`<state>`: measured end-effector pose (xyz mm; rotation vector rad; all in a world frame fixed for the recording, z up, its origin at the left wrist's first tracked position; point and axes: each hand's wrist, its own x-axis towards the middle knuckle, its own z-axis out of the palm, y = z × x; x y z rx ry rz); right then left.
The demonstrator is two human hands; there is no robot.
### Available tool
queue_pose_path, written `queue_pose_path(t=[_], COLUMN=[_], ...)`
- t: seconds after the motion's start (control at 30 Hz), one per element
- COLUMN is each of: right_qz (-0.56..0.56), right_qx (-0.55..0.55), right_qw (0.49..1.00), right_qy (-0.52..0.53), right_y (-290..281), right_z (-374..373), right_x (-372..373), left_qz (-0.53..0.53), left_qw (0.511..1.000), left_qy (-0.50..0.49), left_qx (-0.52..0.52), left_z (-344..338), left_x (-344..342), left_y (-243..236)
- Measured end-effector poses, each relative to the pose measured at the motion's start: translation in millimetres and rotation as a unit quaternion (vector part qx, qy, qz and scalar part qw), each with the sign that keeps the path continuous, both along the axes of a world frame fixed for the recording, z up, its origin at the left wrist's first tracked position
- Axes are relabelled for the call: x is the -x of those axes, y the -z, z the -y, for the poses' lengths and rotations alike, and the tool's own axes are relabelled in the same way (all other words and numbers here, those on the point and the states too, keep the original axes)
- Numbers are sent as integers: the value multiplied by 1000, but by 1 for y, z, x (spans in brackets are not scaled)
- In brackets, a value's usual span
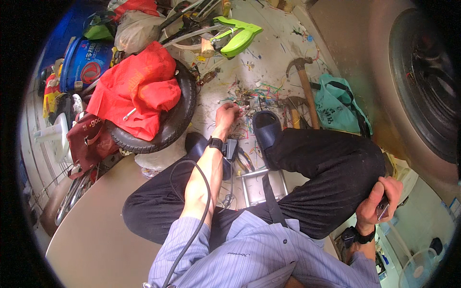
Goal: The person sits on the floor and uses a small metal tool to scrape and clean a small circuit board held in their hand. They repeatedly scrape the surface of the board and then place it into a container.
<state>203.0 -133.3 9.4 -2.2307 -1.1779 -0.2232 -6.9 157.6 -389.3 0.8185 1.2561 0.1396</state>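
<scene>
My left hand (pixel 227 116) reaches down to the floor between my feet, its fingers pinched together at the edge of a pile of coloured wire scraps (pixel 269 94). A small pale piece shows at its fingertips, too small to name. Against my right knee rests my right hand (pixel 377 201), closed round a small dark object with a shiny metal edge (pixel 382 209); the fingers hide most of it. Pliers (pixel 246 161) lie on the floor near my left wrist. Beyond my right foot is a claw hammer (pixel 306 91) with a wooden handle, beside a second hammer (pixel 294 109).
At left, a red bag (pixel 139 91) covers a black tyre (pixel 180 122), near a blue bucket (pixel 84 65). A bright green plastic tool (pixel 240 37) lies ahead. At right are a teal bag (pixel 336 103) and a large round dark-rimmed object (pixel 425 81). A cable crosses my left arm.
</scene>
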Motion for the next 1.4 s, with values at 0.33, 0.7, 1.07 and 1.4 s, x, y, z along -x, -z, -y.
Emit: queue_pose_path(t=[0.33, 0.7, 1.07, 1.4], right_qz=[0, -21, -26, 0], right_qx=[-64, -122, -150, -175], right_qw=[997, 992, 987, 982], right_qy=[-35, -40, -54, -67], right_y=[0, 3, 15, 20], right_z=[-17, -19, -24, -28], right_x=[1, -3, -5, -8], left_qz=[76, 239, 294, 302], left_qw=[996, 969, 954, 953], left_qy=[-20, -21, 41, 20], left_qx=[45, 64, -26, -22], left_z=[-2, -18, -41, -28], left_x=[8, -1, -3, 7], left_y=[-43, -102, -219, -278])
